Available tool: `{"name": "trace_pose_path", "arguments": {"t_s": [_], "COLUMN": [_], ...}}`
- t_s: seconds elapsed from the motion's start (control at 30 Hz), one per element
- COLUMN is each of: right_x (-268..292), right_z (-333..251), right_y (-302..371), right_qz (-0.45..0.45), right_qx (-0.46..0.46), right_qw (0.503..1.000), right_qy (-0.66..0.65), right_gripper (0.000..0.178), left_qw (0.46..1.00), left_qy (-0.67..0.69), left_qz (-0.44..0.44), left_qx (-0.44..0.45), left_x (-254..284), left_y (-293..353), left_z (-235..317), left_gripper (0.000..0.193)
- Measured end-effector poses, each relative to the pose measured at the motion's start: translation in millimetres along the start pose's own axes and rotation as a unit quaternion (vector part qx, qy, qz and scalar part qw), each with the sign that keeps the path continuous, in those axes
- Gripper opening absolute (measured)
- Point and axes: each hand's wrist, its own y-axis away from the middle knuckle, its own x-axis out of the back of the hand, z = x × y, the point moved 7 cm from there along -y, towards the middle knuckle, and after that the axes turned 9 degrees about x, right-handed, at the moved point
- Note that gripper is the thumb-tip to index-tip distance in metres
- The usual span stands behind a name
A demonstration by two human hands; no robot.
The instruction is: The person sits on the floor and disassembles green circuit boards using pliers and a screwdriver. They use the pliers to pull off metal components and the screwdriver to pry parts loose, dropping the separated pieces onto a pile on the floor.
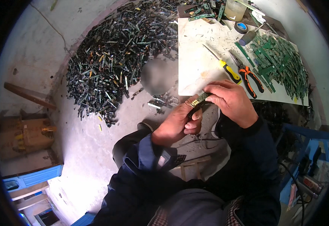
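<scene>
Your left hand (177,122) curls around one end of a little strip with gold spots (197,101), and your right hand (230,101) pinches the other end. The strip is up by the white table's (192,52) near edge. If your pinch is loose, it could drop to the floor (96,150). If you bend it hard, it might snap. Your fingers hide both ends. A grey blur (156,76) covers a spot beside the big pile (111,60).
</scene>
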Motion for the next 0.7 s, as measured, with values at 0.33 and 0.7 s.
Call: {"name": "trace_pose_path", "arguments": {"t_s": [0.33,0.7], "right_x": [-19.3,-20.2], "right_z": [-17.5,-14.7], "right_y": [-7.8,-14.1], "right_qz": [0.005,0.028], "right_qx": [0.069,0.071], "right_qw": [0.987,0.991], "right_qy": [0.142,0.107], "right_gripper": [0.02,0.014], "left_qw": [0.998,0.988], "left_qy": [-0.027,-0.112], "left_qz": [0.05,0.066], "left_qx": [-0.014,-0.086], "left_x": [11.1,1.3], "left_y": [-1.7,7.6], "left_z": [-9.6,2.1], "left_gripper": [0.042,0.042]}}
